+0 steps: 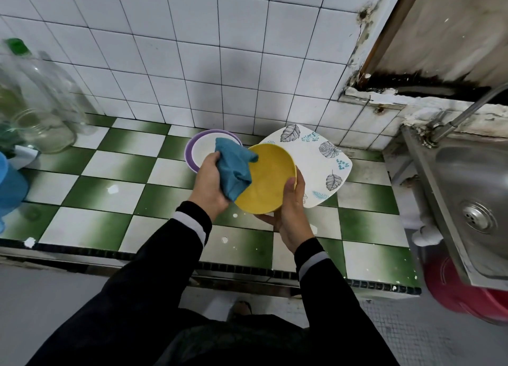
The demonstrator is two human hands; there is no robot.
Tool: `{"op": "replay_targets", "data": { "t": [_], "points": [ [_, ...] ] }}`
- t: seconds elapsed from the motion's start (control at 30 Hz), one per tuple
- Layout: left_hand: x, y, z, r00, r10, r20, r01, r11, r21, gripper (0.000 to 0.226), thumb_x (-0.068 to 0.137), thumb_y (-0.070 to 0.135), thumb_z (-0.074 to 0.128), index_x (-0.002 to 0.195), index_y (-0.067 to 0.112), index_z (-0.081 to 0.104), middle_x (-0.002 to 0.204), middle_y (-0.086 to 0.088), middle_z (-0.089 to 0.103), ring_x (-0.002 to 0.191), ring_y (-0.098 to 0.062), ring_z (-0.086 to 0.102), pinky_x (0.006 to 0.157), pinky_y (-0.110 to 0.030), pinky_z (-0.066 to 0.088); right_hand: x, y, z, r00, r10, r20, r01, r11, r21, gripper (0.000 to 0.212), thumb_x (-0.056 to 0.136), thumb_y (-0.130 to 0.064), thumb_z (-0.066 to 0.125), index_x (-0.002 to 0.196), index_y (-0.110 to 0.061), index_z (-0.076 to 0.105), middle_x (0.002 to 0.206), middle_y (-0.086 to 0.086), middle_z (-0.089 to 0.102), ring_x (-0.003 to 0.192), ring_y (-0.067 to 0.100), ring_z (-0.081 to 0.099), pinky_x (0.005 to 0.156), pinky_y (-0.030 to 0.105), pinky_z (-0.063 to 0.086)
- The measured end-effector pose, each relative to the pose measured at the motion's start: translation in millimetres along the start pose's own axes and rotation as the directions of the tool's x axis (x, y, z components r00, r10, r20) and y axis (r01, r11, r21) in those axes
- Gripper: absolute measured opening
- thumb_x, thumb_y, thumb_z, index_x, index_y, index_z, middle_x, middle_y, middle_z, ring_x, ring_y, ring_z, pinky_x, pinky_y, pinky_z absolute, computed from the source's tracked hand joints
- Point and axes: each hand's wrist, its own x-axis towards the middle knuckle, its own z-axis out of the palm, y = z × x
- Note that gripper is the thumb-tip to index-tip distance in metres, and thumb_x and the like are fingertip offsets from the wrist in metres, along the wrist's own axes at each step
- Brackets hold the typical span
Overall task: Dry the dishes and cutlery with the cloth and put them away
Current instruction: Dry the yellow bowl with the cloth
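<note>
Yellow plate (268, 178) is round, so no side is longer than another. It is plain yellow all over and looks smooth. It is tipped up above the counter (110, 189), with its hollow face turned up and to the left.

The right hand (292, 214) holds it by the right edge, with the thumb curled over the rim and the fingers spread under the bottom. The left hand (210, 181) squeezes a bunched blue cloth (235, 167), fingers wrapped tight round it. The cloth lies on the top left part of the plate.

Just behind, a square white plate (316, 156) with grey and blue leaves lies on the green and white tiles. A round plate with a purple rim (198, 148) sits to its left. Clear bottles (41, 104) stand far left, and a steel sink (467, 178) is on the right.
</note>
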Motion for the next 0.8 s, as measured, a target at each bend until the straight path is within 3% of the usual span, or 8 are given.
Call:
{"op": "replay_targets", "data": {
  "t": [0.1,0.2,0.27,0.33,0.37,0.43,0.6,0.8],
  "points": [
    [2.9,-15.8,-7.0,0.944,0.328,0.043,-0.315,0.850,0.422,0.025,0.105,0.025,0.037,0.095,0.010,0.054,0.072,0.003,0.057,0.068,-0.006,0.056,0.060,-0.019,0.044,-1.4,0.7,2.4,1.000,0.004,0.016,-0.004,1.000,-0.027,0.066,0.081,-0.076,0.044,0.142,-0.057,0.028,0.148,-0.007,0.044,0.122,0.031,0.060,0.084,0.059,0.057],
    [5.5,-37.1,-18.3,0.763,0.559,0.324,-0.566,0.336,0.753,0.034,0.108,0.029,0.029,0.123,0.009,0.053,0.095,-0.001,0.062,0.085,-0.003,0.058,0.073,-0.013,0.045,-3.7,7.6,12.3,0.999,-0.010,0.034,0.014,0.993,-0.119,0.075,0.075,-0.085,0.047,0.141,-0.056,0.031,0.148,-0.007,0.046,0.125,0.027,0.059,0.091,0.062,0.054],
    [15.6,-45.4,-26.9,0.681,0.516,0.519,-0.566,-0.078,0.821,0.048,0.107,0.030,0.028,0.150,0.010,0.033,0.138,-0.015,0.053,0.121,-0.020,0.055,0.100,-0.027,0.045,-5.0,9.3,18.8,0.998,-0.041,0.048,0.049,0.984,-0.172,0.068,0.072,-0.089,0.048,0.133,-0.063,0.036,0.148,-0.009,0.046,0.130,0.021,0.054,0.100,0.057,0.050],
    [27.5,-49.1,-33.8,0.741,0.297,0.602,-0.395,-0.532,0.749,0.060,0.107,0.027,0.031,0.156,0.006,0.005,0.163,-0.017,0.012,0.149,-0.030,0.021,0.119,-0.036,0.020,-4.2,9.9,19.1,0.997,-0.067,0.034,0.072,0.973,-0.219,0.060,0.070,-0.090,0.050,0.125,-0.070,0.037,0.151,-0.008,0.041,0.135,0.018,0.048,0.108,0.051,0.045],
    [30.1,-47.0,-36.2,0.791,0.235,0.565,-0.336,-0.606,0.721,0.065,0.106,0.027,0.032,0.156,0.007,-0.004,0.164,-0.014,-0.001,0.152,-0.028,0.007,0.121,-0.037,0.010,-3.5,10.5,17.1,0.997,-0.074,0.018,0.077,0.970,-0.230,0.059,0.070,-0.089,0.053,0.124,-0.071,0.038,0.153,-0.007,0.039,0.135,0.018,0.046,0.109,0.050,0.045],
    [31.9,-41.4,-41.7,0.848,0.214,0.484,-0.285,-0.585,0.759,0.063,0.107,0.025,0.029,0.155,0.009,-0.008,0.164,-0.012,-0.005,0.152,-0.025,-0.001,0.122,-0.038,0.004,-2.7,11.7,11.5,0.997,-0.077,-0.009,0.073,0.972,-0.222,0.063,0.071,-0.086,0.057,0.128,-0.068,0.038,0.153,-0.005,0.037,0.134,0.023,0.048,0.102,0.054,0.050],
    [26.7,-34.5,-45.5,0.823,0.140,0.551,-0.318,-0.691,0.650,0.056,0.108,0.026,0.022,0.156,0.009,-0.002,0.165,-0.012,0.003,0.152,-0.024,0.002,0.121,-0.035,-0.001,-2.7,10.1,5.9,0.999,-0.035,0.000,0.035,0.992,-0.124,0.054,0.084,-0.071,0.058,0.134,-0.060,0.039,0.149,-0.002,0.040,0.125,0.032,0.055,0.072,0.054,0.061],
    [24.5,-37.8,-40.8,0.775,0.027,0.631,-0.446,-0.684,0.578,0.056,0.105,0.031,0.027,0.155,0.008,0.018,0.162,-0.012,0.020,0.151,-0.025,0.014,0.121,-0.035,-0.003,1.3,8.2,7.4,0.996,-0.093,0.009,0.093,0.982,-0.167,0.065,0.070,-0.084,0.059,0.130,-0.062,0.043,0.148,-0.006,0.046,0.131,0.022,0.052,0.098,0.056,0.052]
  ]
}}
